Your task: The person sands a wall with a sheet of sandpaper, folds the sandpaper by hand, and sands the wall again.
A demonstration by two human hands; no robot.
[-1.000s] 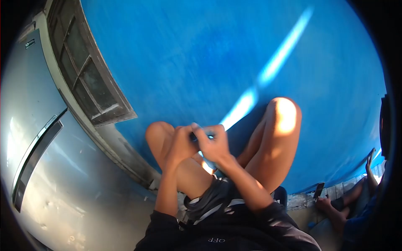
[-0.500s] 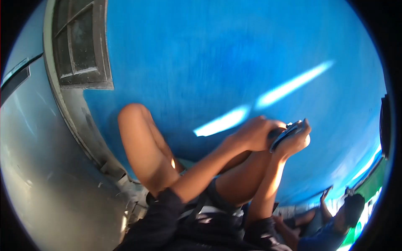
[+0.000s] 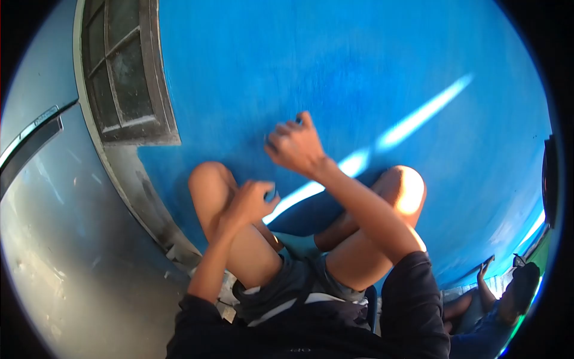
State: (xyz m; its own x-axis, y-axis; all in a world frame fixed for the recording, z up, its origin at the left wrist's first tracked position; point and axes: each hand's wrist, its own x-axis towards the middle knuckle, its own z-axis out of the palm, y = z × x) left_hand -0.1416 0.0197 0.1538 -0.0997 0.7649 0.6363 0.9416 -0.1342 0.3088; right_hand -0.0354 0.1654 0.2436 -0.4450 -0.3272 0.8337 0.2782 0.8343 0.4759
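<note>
My left hand point(image 3: 250, 202) is closed, just above my left knee and thigh. A small dark piece point(image 3: 271, 195) shows between its thumb and fingers, the rest of it covered. Higher up and toward the middle, my right hand point(image 3: 297, 146) is curled with its back to me, in front of the blue wall. A dark bit point(image 3: 299, 119) peeks out beside its raised thumb. What that hand grips is mostly hidden, so its kind is unclear. The two hands are apart.
My bent knees point(image 3: 406, 188) stand on either side. A blue wall point(image 3: 382, 72) fills the front, with a framed window point(image 3: 134, 78) at upper left. A metallic fridge-like surface point(image 3: 78, 239) runs down the left. Another person point(image 3: 496, 311) sits at lower right, holding a phone-like object.
My hands were together at the right around a dark and silvery object. They have separated: the left moved left and slightly down, the right moved left and up. My right knee has swung outward.
</note>
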